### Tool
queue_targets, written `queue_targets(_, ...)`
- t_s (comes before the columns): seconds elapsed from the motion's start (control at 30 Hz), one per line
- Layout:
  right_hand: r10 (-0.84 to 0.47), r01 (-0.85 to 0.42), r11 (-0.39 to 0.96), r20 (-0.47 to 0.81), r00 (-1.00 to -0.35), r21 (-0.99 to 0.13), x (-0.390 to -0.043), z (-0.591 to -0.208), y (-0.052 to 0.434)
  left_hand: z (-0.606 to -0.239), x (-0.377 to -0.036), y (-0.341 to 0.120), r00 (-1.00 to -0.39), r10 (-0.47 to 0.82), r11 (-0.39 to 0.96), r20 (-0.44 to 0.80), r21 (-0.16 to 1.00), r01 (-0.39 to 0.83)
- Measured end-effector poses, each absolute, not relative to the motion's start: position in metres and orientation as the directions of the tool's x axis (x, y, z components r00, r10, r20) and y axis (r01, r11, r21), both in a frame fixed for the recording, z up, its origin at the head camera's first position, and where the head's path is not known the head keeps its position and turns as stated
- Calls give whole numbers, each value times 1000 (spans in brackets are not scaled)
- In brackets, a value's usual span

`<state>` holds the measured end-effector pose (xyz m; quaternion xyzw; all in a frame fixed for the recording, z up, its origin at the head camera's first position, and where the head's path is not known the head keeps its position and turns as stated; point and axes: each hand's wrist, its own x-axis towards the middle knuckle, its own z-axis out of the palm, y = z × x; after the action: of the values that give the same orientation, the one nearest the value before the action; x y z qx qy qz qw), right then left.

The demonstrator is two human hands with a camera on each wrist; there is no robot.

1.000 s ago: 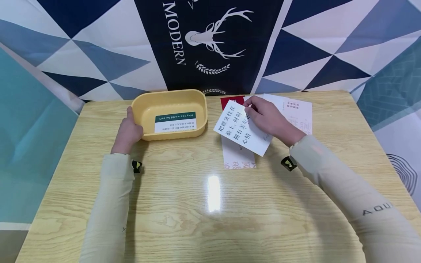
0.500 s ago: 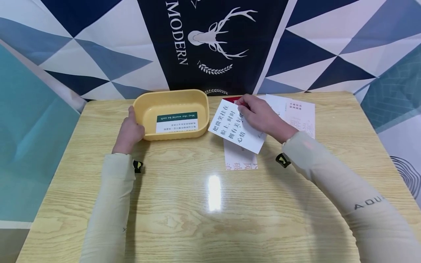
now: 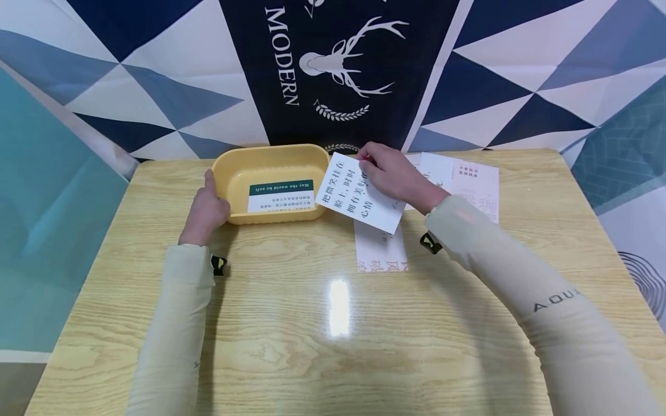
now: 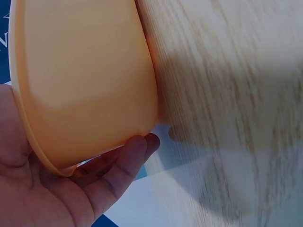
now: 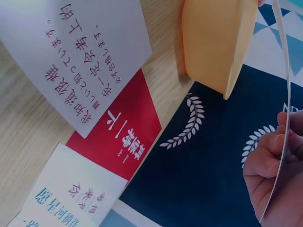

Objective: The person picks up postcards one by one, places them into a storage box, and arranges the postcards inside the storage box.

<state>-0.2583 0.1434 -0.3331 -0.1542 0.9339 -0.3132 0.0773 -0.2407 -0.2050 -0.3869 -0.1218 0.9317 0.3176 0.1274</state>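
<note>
My left hand [image 3: 202, 207] grips the left end of a yellow plastic basin [image 3: 260, 218]. In the left wrist view its fingers [image 4: 124, 168] curl along the basin's outer wall, close under the rim. A green-and-white card [image 3: 281, 197] lies inside the basin. Between thumb and fingers, my right hand [image 3: 387, 173] pinches a white card [image 3: 340, 193] printed with large dark characters. This card is raised and tilted, its left corner overlapping the basin's right rim in the head view. The right wrist view shows the held card [image 5: 288, 90] nearly edge-on.
Several cards lie on the wooden table [image 3: 281, 323] under and beside my right hand: a handwritten card [image 5: 75, 56], a red card [image 5: 128, 125], a white card [image 5: 71, 189] and a pinkish card [image 3: 476, 185]. A patterned cloth [image 3: 338, 63] rises behind the table's back edge.
My right hand has moved left with the white card, bringing its corner over the basin's right rim. My left hand has kept its hold on the basin.
</note>
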Motion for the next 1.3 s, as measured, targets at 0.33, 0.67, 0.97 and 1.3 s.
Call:
queue_targets(0.33, -377, -272, 781, -78, -923, -563, -269, -329, 127, -388, -243, -205, -929, -165, 752, -331, 567, -336)
queue_targets(0.67, -420, -324, 787, -72, -905, -525, -278, -322, 110, -388, -242, -206, -934, -154, 754, -324, 572, -323)
queue_targets(0.97, -437, -344, 778, -59, -897, -526, -282, -322, 102, -387, -241, -206, -933, -155, 750, -325, 576, -325)
queue_targets(1.3, -456, -367, 775, -53, -888, -514, -287, -320, 95, -389, -243, -207, -928, -170, 745, -332, 573, -341)
